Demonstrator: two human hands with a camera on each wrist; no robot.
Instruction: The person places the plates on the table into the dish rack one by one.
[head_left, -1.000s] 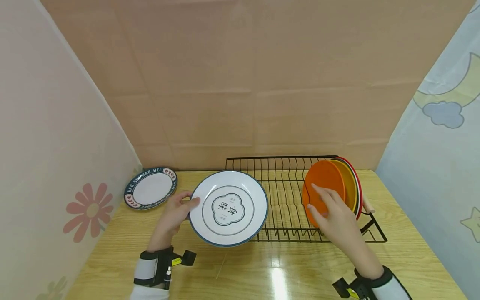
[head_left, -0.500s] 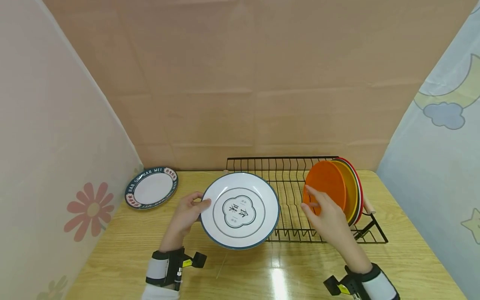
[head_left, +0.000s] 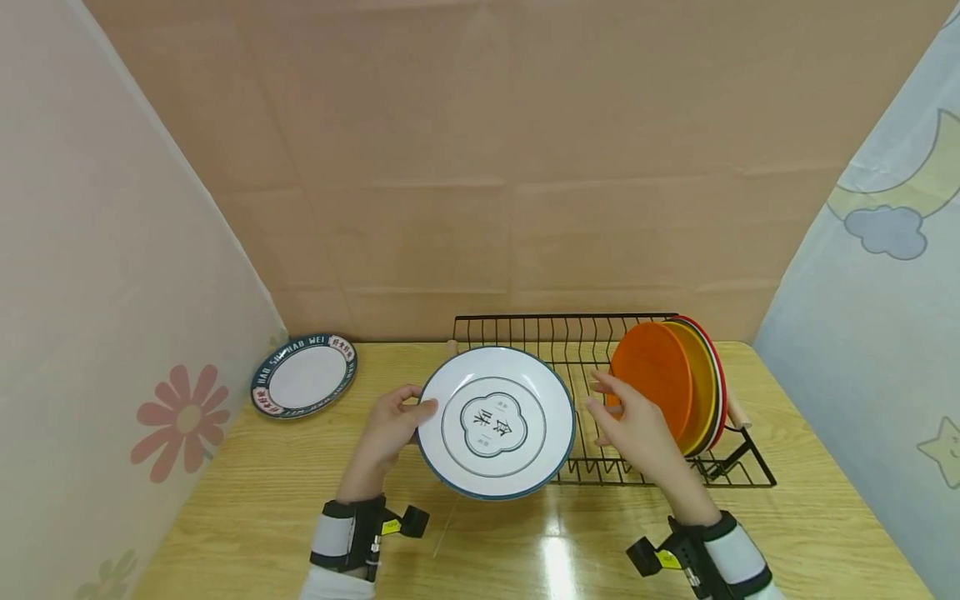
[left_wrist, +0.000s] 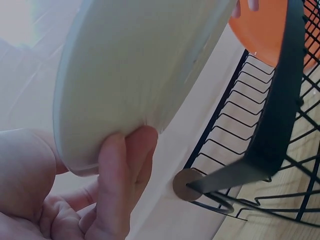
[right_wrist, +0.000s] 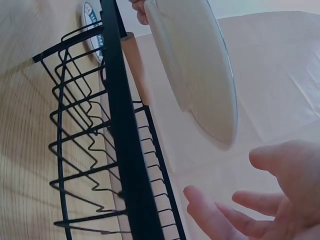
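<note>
A white plate (head_left: 497, 423) with a blue rim and a printed emblem is held up in front of the black wire dish rack (head_left: 592, 473). My left hand (head_left: 392, 425) pinches its left edge, thumb on the face and fingers behind, as the left wrist view shows. Right of the plate, my right hand (head_left: 633, 425) has its fingers apart and touches nothing. In the right wrist view a gap separates the right hand (right_wrist: 265, 195) from the plate's edge (right_wrist: 227, 142). Behind that hand, an orange plate (head_left: 652, 375) stands on edge in the rack.
A yellow plate (head_left: 699, 383) and a red-rimmed plate (head_left: 722, 392) stand behind the orange one at the rack's right end. At the table's back left lies a plate with a dark lettered rim (head_left: 303, 377). Patterned side walls and a brown back wall enclose the wooden table (head_left: 247, 517).
My left hand has carried the white plate to the right, in front of the rack. My right hand has moved left, away from the orange plate and closer to the white one.
</note>
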